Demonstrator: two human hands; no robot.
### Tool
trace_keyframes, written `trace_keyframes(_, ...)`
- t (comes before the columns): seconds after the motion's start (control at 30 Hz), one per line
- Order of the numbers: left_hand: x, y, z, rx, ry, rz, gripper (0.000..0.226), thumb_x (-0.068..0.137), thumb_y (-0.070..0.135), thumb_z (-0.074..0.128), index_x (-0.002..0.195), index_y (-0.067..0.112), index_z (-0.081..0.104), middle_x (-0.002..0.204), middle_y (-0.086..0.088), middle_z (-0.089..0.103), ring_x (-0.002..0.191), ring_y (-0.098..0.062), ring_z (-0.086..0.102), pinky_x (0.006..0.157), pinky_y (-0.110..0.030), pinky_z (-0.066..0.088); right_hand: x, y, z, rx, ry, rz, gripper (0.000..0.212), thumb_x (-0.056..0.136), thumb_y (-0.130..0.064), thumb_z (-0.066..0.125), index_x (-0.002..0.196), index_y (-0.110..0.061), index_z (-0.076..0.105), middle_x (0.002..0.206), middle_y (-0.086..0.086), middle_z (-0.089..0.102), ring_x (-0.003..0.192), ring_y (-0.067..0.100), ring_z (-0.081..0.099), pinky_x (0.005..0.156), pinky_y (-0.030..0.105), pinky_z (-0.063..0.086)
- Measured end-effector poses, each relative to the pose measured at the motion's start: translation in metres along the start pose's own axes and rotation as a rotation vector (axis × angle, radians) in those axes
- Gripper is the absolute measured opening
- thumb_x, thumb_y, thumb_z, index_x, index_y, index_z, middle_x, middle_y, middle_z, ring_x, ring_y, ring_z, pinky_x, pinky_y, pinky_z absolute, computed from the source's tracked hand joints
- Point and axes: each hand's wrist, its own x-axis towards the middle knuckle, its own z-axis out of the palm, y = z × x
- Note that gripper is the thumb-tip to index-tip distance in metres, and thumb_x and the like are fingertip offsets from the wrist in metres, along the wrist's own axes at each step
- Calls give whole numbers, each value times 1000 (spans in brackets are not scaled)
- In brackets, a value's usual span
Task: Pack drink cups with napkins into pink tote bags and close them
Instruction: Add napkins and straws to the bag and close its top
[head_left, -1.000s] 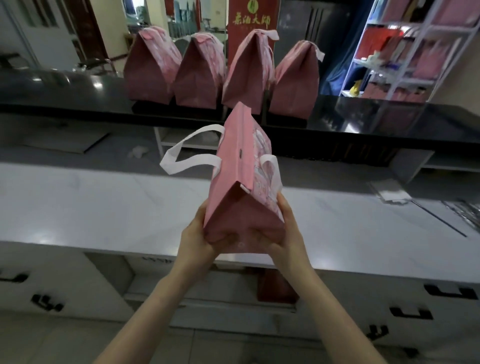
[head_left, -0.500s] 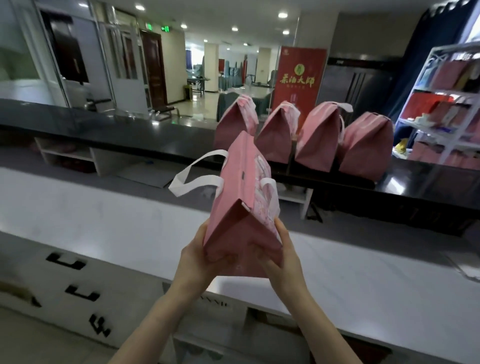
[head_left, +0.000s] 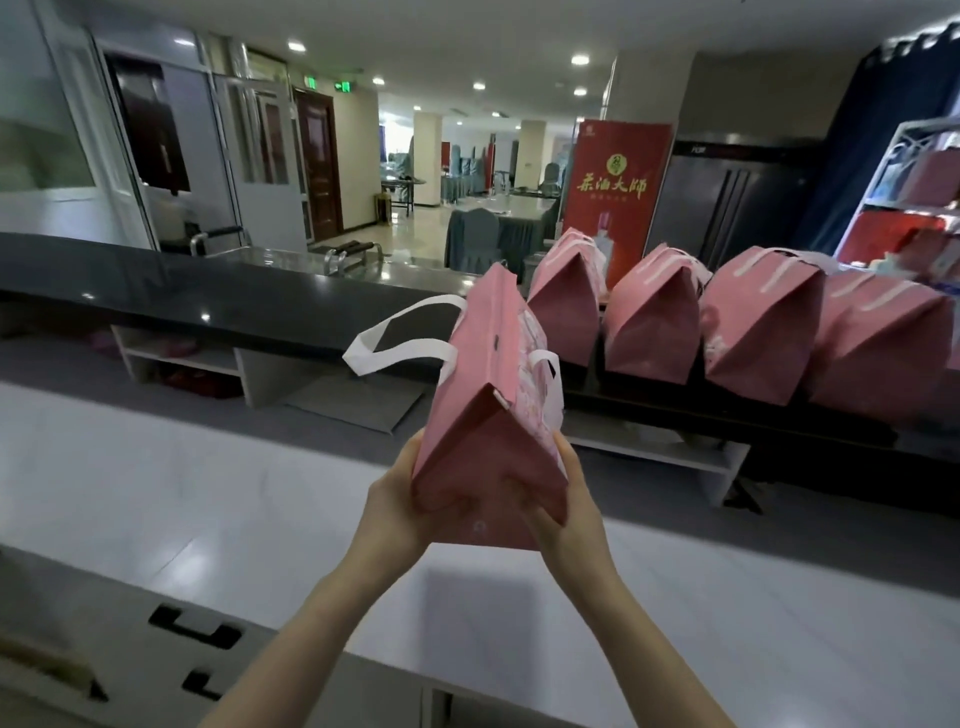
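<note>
Left hand (head_left: 400, 499) and right hand (head_left: 566, 512) are gripping the closed pink tote bag (head_left: 488, 415) by its base, probably keeping its contents level. It is hovering over the white counter (head_left: 208, 519), near four finished bags (head_left: 654, 332).

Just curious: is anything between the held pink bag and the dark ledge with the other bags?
Nothing visible. The pink bag, in the left hand and right hand, has only air before the dark ledge.

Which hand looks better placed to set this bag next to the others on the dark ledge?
Probably the left hand: both hands grip the held bag, but the dark ledge is bare left of the four bags, away from the right hand.
</note>
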Motion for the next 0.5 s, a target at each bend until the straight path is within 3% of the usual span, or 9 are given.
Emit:
trace_keyframes(0.07,19,-10,-10,-7,-13,-1,82,56,36,86,126,51,49,107,28,65,96,7,63,66,-11,51,19,2,13,-9,8,11,74,77,-38,63,144,-41,32,138,-6,50,123,11,52,93,24,50)
trace_keyframes(0.2,61,-31,-28,7,-26,-5,80,56,36,86,126,51,49,106,27,66,95,7,63,66,-11,51,56,10,37,-13,6,15,76,76,-40,65,144,-41,31,139,-7,49,125,11,51,101,40,48)
trace_keyframes(0.5,176,-66,-47,31,22,-28,76,52,23,90,109,59,55,92,26,69,84,7,65,59,-7,48,167,35,73,-30,14,-18,80,76,-39,70,144,-45,27,141,-6,47,127,14,48,104,43,45)
